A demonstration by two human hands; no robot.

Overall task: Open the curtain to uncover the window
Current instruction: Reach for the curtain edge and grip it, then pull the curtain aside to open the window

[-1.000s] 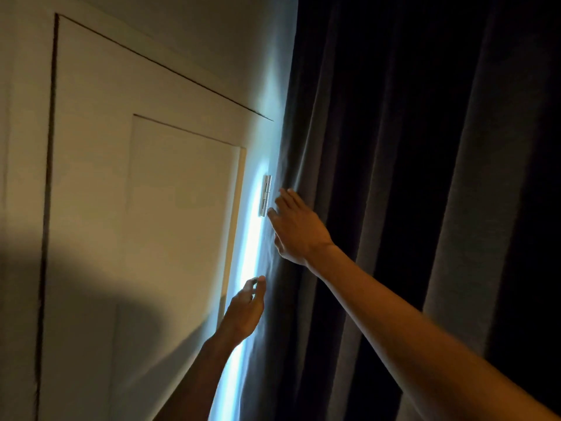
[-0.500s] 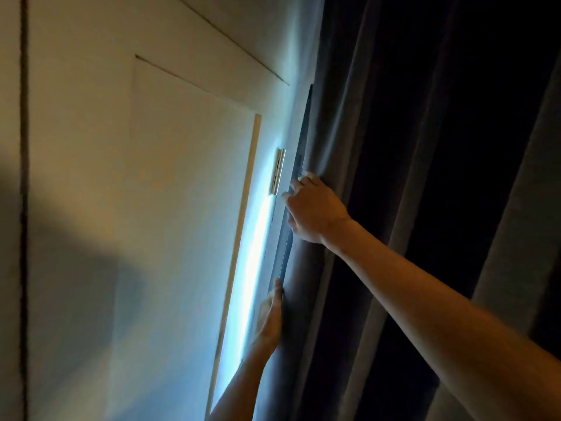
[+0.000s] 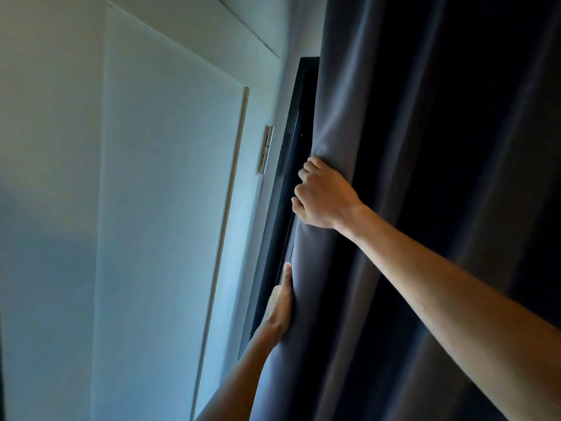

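Observation:
A dark grey curtain (image 3: 409, 147) hangs in heavy folds over the right half of the view. My right hand (image 3: 321, 196) is closed around its left edge at mid height. Lower down, my left hand (image 3: 280, 302) grips the same edge, with its thumb along the fabric and its fingers hidden behind it. Just left of the curtain's edge a narrow strip of the black window frame (image 3: 291, 165) shows. The window glass itself is hidden.
A white panelled door (image 3: 164, 208) fills the left side, with a metal hinge (image 3: 265, 148) close to the window frame. Pale wall (image 3: 282, 31) runs above the door. Bluish daylight falls across the door.
Both hands have closed on the curtain's edge and drawn it to the right. More of the black window frame shows, and the door looks brighter and bluer.

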